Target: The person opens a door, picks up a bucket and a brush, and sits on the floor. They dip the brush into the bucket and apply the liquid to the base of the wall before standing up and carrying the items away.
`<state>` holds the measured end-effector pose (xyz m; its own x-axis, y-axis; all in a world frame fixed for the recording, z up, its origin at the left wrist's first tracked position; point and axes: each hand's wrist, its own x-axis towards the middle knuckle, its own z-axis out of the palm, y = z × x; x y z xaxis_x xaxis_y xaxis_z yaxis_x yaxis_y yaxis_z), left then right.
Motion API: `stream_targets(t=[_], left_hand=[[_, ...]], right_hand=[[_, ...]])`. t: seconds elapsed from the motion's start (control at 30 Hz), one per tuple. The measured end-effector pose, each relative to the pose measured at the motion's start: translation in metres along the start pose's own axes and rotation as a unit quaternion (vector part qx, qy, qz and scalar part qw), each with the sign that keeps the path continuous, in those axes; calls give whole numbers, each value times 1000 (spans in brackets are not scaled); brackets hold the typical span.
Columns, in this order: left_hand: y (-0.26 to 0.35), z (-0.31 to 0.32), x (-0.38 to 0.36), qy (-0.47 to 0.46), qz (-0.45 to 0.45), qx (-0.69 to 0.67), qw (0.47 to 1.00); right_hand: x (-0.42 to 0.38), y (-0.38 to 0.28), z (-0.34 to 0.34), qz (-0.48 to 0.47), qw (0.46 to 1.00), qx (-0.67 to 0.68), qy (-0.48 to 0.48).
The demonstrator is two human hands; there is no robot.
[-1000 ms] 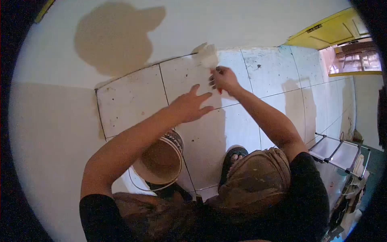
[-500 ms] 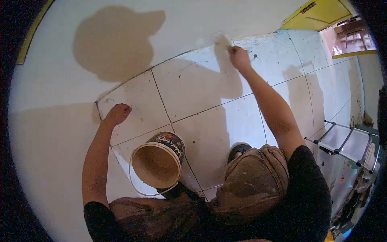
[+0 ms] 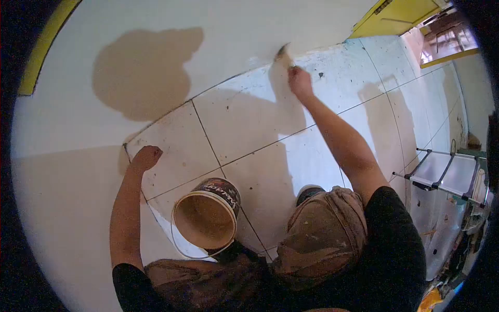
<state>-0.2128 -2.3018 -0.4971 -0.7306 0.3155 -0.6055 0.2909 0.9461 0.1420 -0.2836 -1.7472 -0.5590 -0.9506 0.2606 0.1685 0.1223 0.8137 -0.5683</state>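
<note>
My right hand [image 3: 300, 83] is closed around a paintbrush [image 3: 284, 53], somewhat blurred, its dark tip raised toward the white wall [image 3: 234, 31] just above the floor line. On the left, my left hand [image 3: 147, 157] is curled into a loose fist over the tiled floor [image 3: 208, 125], near the corner where wall and floor meet; nothing shows in its fingers. Between my knees stands a bucket [image 3: 205, 221] with a dark printed label and a wire handle hanging down at its front. Its inside looks pale brown.
A small step ladder [image 3: 442, 171] stands at the right beside piled clutter. Yellow door panels [image 3: 392, 18] are at the upper right, with a yellow frame [image 3: 49, 41] at the upper left. Dark specks dot the tiles, and my shadow falls on the wall.
The brush in my right hand has swung up from the floor line onto the lower wall and shows more clearly. My left hand stays curled near the corner; the view has shifted slightly.
</note>
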Motion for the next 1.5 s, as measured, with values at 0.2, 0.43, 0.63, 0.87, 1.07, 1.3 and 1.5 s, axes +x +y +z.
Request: stream_targets(t=[0.2,0.43,0.63,0.87,1.07,1.3,1.5], left_hand=[[-22,17,4,11,12,23,1000],[-51,34,-2,15,30,24,999],[-47,27,-12,-11,-25,51,998],[-43,23,4,5,-10,44,999],[-61,32,11,-3,51,50,997],[-42,-5,-16,4,-21,48,999],[-51,5,-8,-27,-46,47,997]], right_hand=[[-53,-67,2,-66,981,94,-157],[-2,-26,-4,-44,992,45,-105],[21,63,-40,85,994,-51,36],[1,4,-1,62,995,48,-68],[-42,-78,-3,-83,977,101,-169],[28,67,-29,16,999,-29,-43],[35,99,-75,182,978,-37,92]])
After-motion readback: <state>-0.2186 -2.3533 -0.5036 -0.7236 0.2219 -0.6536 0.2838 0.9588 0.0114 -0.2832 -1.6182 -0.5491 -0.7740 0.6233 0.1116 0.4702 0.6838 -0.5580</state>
